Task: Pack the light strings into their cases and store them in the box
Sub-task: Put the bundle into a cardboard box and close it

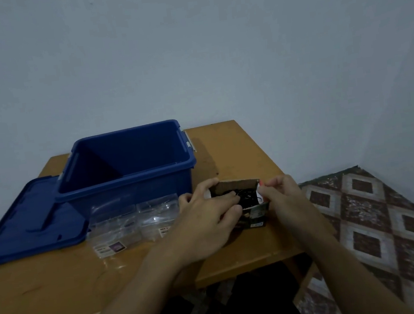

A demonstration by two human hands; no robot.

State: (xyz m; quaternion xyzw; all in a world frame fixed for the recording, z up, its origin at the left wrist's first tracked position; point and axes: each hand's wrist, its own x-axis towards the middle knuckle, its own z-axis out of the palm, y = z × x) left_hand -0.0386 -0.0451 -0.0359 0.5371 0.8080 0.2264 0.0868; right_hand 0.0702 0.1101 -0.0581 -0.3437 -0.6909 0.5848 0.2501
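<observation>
Head view: left hand (207, 217) and right hand (283, 194), grips curled, clasp cardboard case (237, 185) of black string (247, 197).

**Operator:** Item 1, as I logged it from the remote desk: left hand (202, 216), bare, with knuckles and finger backs showing. Item 2: right hand (287, 199), bare likewise.

**Checker:** And the arms?

**Operator:** Items 3 and 4: left forearm (128, 295) and right forearm (347, 264), both uncovered down to the bottom edge, where they left my view. The light was dim, so I recorded no finer detail.
</observation>
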